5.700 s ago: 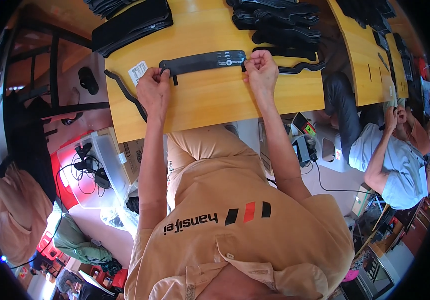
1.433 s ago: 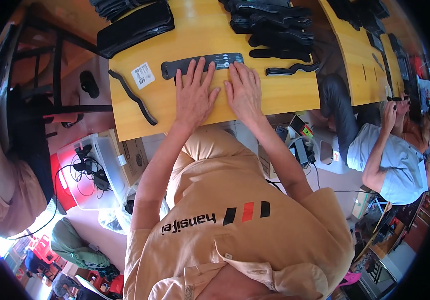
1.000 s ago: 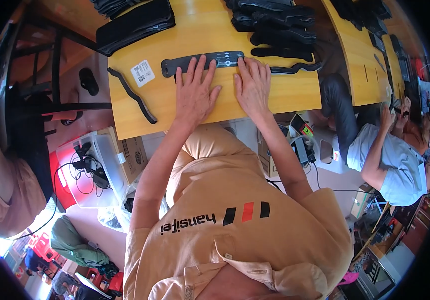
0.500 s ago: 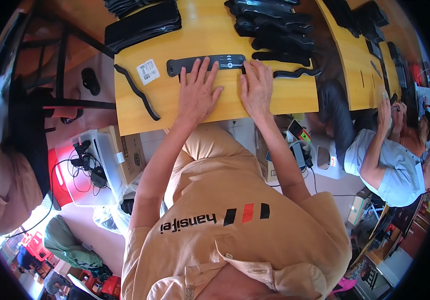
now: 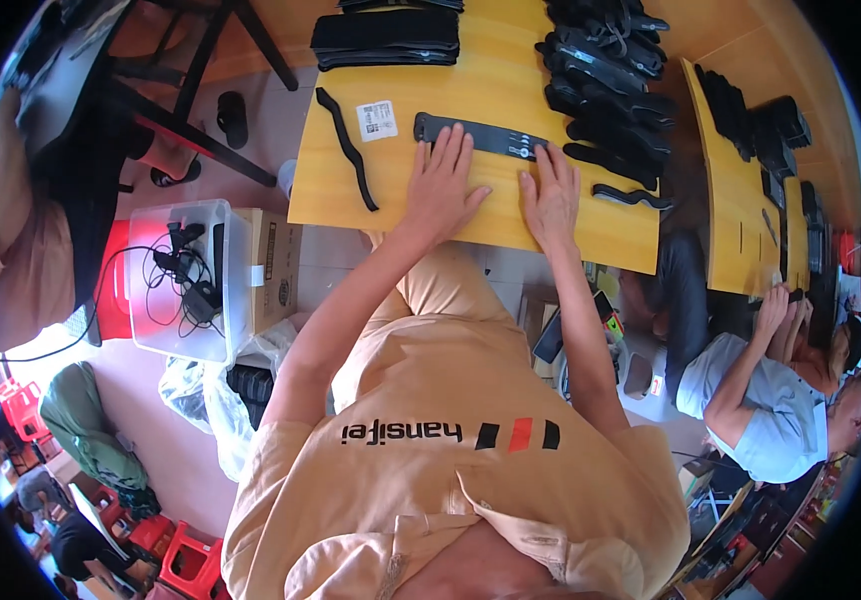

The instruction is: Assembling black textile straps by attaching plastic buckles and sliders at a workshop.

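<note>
Hands (image 5: pixel 440 195) (image 5: pixel 553 208) at strap (image 5: pixel 492 140); bin (image 5: pixel 237 305) w/ cables (image 5: pixel 178 262)

tan short-sleeved shirt (image 5: pixel 470 470): black lettering, upside down. flat black strap (image 5: pixel 491 139): white print toward right end. white rectangular paper label (image 5: pixel 376 120): black square code, print too small.

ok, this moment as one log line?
left hand: open, on black strap | right hand: open, at strap's right end | white label: on table, left of strap
</note>
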`<state>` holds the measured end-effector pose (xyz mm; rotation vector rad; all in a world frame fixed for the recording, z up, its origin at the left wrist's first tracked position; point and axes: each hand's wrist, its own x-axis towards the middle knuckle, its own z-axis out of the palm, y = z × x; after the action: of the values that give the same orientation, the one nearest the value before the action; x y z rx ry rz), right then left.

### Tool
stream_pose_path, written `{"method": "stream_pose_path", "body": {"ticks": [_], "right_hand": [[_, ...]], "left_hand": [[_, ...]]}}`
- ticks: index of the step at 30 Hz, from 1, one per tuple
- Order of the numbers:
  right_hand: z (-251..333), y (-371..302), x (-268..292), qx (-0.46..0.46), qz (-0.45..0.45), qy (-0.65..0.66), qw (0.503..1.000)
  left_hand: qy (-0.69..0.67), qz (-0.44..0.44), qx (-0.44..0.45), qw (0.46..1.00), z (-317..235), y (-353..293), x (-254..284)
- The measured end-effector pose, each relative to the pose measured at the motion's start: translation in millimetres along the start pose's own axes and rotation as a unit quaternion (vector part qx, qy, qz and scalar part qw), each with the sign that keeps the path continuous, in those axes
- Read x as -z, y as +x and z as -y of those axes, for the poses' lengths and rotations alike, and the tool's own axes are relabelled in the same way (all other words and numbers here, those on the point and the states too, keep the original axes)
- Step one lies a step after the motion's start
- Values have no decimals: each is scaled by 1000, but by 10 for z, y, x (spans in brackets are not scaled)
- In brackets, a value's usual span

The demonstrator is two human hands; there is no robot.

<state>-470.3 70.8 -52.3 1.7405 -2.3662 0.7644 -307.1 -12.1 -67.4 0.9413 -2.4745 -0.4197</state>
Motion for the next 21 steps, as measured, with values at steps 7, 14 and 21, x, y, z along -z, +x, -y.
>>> {"method": "stream_pose_path", "body": {"ticks": [7, 14, 21], "right_hand": [[768, -114, 31, 85, 17, 162, 983], [1604, -138, -340, 117, 62, 162, 978], [1543, -146, -481, 108, 11, 203, 973]], "left_hand": [[-202, -179, 124, 955, 81, -615, 771], [-484, -227, 360, 765, 388, -1127, 766], [-535, -158, 406, 724, 287, -1018, 937]]}}
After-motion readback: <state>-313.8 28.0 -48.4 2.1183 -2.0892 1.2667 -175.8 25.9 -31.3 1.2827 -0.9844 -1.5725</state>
